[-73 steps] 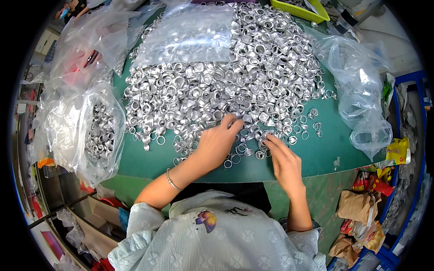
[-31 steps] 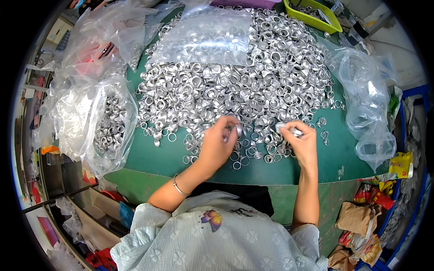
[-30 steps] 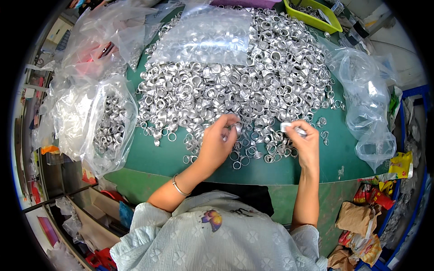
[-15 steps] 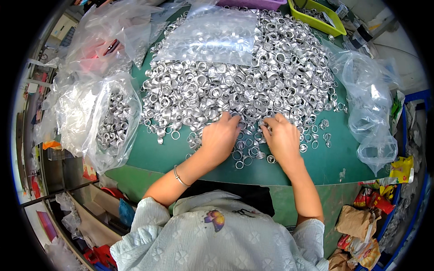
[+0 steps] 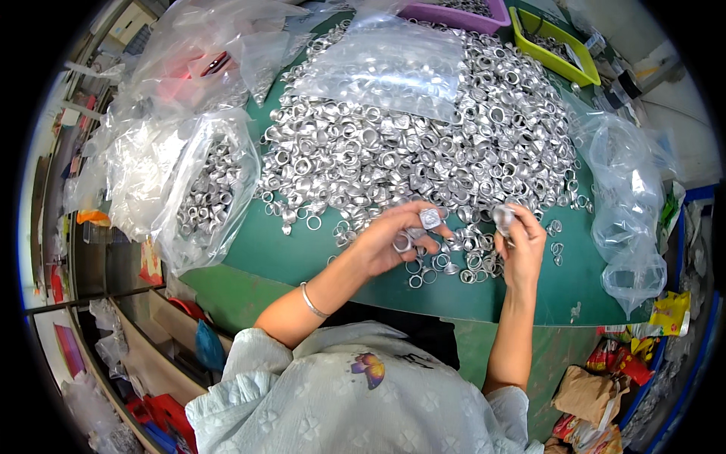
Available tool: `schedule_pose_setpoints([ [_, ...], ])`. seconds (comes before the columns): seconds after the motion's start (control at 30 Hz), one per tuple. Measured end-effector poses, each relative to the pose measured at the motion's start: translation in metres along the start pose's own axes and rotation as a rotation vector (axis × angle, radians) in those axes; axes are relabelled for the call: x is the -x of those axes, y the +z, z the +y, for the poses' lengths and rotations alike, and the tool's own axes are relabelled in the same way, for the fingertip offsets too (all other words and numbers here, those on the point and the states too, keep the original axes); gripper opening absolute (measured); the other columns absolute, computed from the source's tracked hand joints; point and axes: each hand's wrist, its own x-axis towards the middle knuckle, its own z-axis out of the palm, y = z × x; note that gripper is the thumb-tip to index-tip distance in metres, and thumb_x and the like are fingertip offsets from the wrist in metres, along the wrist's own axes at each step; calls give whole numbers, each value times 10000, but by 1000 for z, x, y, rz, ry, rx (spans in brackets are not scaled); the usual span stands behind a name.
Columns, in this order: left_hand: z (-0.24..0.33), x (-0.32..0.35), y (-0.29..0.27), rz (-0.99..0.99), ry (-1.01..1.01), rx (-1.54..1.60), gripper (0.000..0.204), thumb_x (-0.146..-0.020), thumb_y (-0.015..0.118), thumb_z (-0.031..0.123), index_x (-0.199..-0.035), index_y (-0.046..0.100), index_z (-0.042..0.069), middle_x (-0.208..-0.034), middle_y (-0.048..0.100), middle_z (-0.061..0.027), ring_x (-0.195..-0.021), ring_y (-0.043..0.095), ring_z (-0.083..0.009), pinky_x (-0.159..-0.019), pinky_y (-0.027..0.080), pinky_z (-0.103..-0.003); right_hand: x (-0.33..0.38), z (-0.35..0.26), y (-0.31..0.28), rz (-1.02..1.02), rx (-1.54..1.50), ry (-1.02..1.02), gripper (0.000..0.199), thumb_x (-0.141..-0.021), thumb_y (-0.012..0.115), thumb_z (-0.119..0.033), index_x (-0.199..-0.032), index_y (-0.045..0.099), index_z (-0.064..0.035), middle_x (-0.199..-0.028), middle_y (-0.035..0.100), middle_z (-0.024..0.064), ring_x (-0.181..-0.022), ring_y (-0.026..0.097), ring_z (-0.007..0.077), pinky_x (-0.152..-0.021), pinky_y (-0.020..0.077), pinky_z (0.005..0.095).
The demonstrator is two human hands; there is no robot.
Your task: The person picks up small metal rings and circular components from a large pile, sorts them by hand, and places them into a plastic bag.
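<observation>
A wide heap of silver metal rings (image 5: 363, 147) covers the middle of the green table (image 5: 280, 253). Over the heap's near edge, my left hand (image 5: 397, 236) is turned partly up, with a square-topped ring (image 5: 429, 219) at its fingers and another ring (image 5: 402, 242) against the palm. To its right, my right hand (image 5: 522, 242) is raised, its thumb and fingers pinched on a silver ring (image 5: 502, 217), which is blurred. Between my hands and just below them lies a small loose group of rings (image 5: 478, 257).
A flat clear plastic bag (image 5: 382, 72) lies on the heap. An open bag of rings (image 5: 208, 189) stands at left, a crumpled clear bag (image 5: 624, 204) at right. Purple (image 5: 484, 23) and yellow-green trays (image 5: 556, 60) sit at the back. Drawers (image 5: 178, 333) are lower left.
Both hands have lifted off the heap's near edge and now hold rings. My left hand has turned palm partly up; my right hand has moved right. The whole view has shifted slightly.
</observation>
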Motion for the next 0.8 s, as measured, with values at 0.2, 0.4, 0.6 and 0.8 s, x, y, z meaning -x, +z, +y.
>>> schedule_pose_setpoints([
  [0.2,-28,1,0,-175,18,-15,415,-802,460,121,-1195,493,-8,-1060,623,-167,-776,647,-221,-426,467,-240,18,5,27,-179,-592,196,297,-790,544,-97,-1075,500,-28,-1019,533,178,-602,525,198,-398,382,216],
  [0.4,-21,2,22,25,-23,-69,527,-907,439,470,-1236,465,60,-830,571,-26,-743,535,-105,-536,413,-267,19,12,44,-267,-588,126,330,-775,571,-106,-1086,505,-16,-1005,497,153,-671,513,198,-434,387,230],
  [0.6,-33,4,19,125,-121,301,569,-865,463,559,-1154,534,74,-1116,541,-80,-953,575,-207,-870,457,-426,45,2,75,-327,707,-636,291,-689,579,-39,-978,593,-12,-1003,569,143,-895,548,298,-815,432,392],
  [0.8,-42,7,18,-74,-21,526,337,-886,510,387,-949,625,77,-932,629,-59,-882,587,-178,-791,477,-339,60,-17,100,-450,1144,-887,337,-781,550,-139,-1098,528,-27,-1130,520,156,-991,476,334,-900,330,446],
])
